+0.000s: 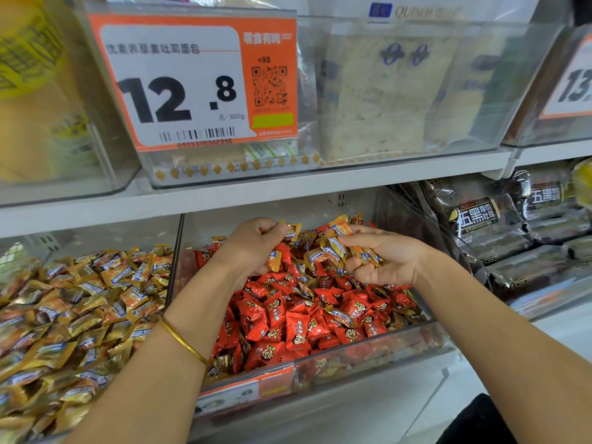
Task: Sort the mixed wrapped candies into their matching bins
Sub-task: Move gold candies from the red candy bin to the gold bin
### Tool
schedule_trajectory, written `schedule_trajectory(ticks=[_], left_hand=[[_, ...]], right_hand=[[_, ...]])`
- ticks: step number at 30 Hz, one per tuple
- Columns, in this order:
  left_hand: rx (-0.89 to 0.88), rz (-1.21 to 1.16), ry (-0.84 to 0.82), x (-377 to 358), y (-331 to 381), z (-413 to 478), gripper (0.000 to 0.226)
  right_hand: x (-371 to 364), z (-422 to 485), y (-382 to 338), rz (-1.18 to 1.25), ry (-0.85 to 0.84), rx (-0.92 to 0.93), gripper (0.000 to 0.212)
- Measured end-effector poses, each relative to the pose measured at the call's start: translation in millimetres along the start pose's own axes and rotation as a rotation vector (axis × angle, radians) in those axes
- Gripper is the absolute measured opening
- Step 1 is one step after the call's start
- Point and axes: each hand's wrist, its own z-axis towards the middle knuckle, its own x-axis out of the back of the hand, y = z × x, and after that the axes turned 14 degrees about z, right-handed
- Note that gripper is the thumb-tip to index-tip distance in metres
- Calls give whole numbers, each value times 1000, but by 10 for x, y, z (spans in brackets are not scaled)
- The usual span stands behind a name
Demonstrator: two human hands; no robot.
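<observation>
A clear middle bin holds red wrapped candies with gold-and-orange wrapped candies piled at its back. The clear bin on the left is full of the same gold candies. My left hand, with a gold bangle on its wrist, reaches into the middle bin and grips gold candies in curled fingers. My right hand is beside it, palm up, with its fingers curled round a bunch of gold candies.
A white shelf edge runs just above the bins. Above it stand clear bins of bread with an orange 12.8 price tag. Dark wrapped loaves fill the bin to the right.
</observation>
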Motion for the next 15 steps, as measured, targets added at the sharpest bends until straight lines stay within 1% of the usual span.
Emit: schedule_trajectory(ticks=[2, 4, 7, 11, 15], left_hand=[[25, -27, -4, 2, -9, 5, 16], [62, -119, -19, 12, -13, 2, 22], [111, -249, -43, 22, 3, -20, 28], [130, -357, -76, 43, 39, -73, 10], [118, -453, -110, 87, 98, -152, 8]], right_hand=[[-8, 2, 9, 29, -25, 10, 20], [-20, -2, 13, 35, -25, 30, 21], [-52, -27, 22, 10, -11, 45, 14], [-92, -69, 46, 18, -6, 55, 15], [-155, -112, 70, 39, -38, 81, 10]])
